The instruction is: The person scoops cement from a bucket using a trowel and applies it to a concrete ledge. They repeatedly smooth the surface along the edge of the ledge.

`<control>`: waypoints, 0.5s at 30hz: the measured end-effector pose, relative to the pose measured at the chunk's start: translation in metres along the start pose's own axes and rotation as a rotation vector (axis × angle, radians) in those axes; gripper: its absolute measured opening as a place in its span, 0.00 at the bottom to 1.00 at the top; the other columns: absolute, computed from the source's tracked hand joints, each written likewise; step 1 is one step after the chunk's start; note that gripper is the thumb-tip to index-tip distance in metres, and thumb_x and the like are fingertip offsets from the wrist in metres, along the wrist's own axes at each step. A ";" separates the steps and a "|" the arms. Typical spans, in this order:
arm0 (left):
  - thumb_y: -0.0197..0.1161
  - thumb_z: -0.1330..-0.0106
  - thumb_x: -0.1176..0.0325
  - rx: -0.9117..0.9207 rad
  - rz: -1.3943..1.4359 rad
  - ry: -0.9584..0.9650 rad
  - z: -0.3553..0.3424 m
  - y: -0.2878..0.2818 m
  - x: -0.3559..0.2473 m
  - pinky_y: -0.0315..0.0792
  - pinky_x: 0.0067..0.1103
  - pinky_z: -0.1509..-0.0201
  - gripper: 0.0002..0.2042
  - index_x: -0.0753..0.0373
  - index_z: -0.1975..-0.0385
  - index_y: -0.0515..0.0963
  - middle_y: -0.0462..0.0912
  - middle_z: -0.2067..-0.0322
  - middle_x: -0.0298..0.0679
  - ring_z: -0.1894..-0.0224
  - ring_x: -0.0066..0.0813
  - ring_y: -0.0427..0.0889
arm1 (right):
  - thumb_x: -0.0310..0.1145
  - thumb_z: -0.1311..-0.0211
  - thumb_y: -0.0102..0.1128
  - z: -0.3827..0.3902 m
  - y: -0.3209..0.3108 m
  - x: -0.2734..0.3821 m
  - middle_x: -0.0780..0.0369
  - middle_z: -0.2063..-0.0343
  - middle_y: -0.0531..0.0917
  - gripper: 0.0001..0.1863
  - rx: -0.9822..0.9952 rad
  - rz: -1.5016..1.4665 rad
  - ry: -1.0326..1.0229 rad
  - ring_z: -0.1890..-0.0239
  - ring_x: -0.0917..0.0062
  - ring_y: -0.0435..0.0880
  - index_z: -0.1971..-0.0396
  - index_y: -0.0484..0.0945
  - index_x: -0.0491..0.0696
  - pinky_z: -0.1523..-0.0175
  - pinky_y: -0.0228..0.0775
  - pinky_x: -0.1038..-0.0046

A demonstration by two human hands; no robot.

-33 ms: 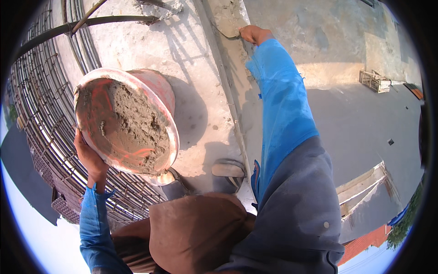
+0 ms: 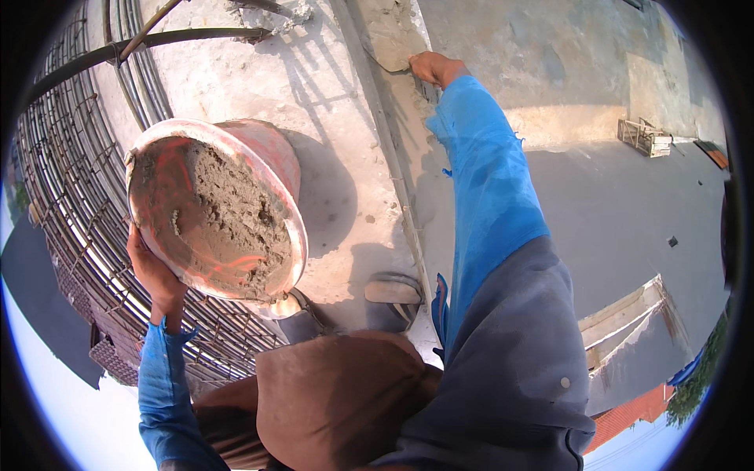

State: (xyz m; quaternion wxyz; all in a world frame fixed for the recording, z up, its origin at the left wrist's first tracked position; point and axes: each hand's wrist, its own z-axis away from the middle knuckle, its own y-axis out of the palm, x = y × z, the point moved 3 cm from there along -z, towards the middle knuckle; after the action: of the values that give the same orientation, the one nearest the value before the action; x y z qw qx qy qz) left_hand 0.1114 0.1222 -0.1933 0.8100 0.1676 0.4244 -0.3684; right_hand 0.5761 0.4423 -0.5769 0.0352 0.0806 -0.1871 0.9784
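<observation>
My left hand [image 2: 156,271] grips the rim of a reddish bucket [image 2: 271,157], its fingers partly hidden behind it. The bucket is tilted with its mouth toward me. Wet grey mortar [image 2: 236,208] lies inside, and smears cover the inner wall. Farther off, my right hand [image 2: 437,68] is closed round the handle of a trowel [image 2: 390,53]. The trowel's mortar-coated blade lies against the mortar-covered top of a narrow concrete ledge [image 2: 408,118]. Most of the handle is hidden by my fingers.
Tied steel rebar [image 2: 82,177] runs along the left. A dark curved bar [image 2: 181,36] crosses the upper left. My sandalled feet stand on pale concrete [image 2: 330,271] beside the ledge. Right of it lies a lower grey floor [image 2: 620,212] with a wooden crate [image 2: 646,139] and a framed opening [image 2: 624,326].
My right hand and the trowel have shifted slightly left and toward me along the ledge. The bucket and my left hand have hardly moved.
</observation>
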 end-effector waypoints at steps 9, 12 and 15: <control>0.45 0.16 0.51 -0.060 -0.082 -0.014 0.004 -0.001 -0.005 0.71 0.34 0.29 0.24 0.60 0.32 0.73 0.80 0.36 0.38 0.37 0.34 0.79 | 0.50 0.17 0.36 0.052 0.096 -0.050 0.43 0.38 0.82 0.32 0.096 0.049 -0.059 0.37 0.45 0.81 0.41 0.82 0.39 0.32 0.71 0.49; 0.44 0.15 0.50 -0.002 -0.059 -0.043 0.002 0.002 -0.005 0.70 0.34 0.29 0.25 0.60 0.31 0.72 0.80 0.36 0.38 0.37 0.35 0.79 | 0.52 0.16 0.32 0.075 0.121 -0.061 0.43 0.39 0.83 0.35 0.027 -0.030 -0.077 0.37 0.45 0.81 0.42 0.83 0.38 0.31 0.71 0.49; 0.44 0.15 0.50 0.037 -0.062 -0.061 0.002 0.004 -0.008 0.70 0.34 0.27 0.25 0.61 0.29 0.70 0.78 0.34 0.38 0.35 0.36 0.78 | 0.53 0.15 0.32 0.106 0.142 -0.068 0.43 0.40 0.83 0.36 0.007 -0.084 -0.041 0.36 0.46 0.81 0.43 0.83 0.38 0.30 0.71 0.50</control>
State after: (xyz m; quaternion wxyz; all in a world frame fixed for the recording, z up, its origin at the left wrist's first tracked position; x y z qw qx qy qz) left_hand 0.1123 0.1275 -0.1862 0.8076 0.1580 0.3978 -0.4057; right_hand 0.6446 0.2688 -0.5420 0.0721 0.1082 -0.1808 0.9749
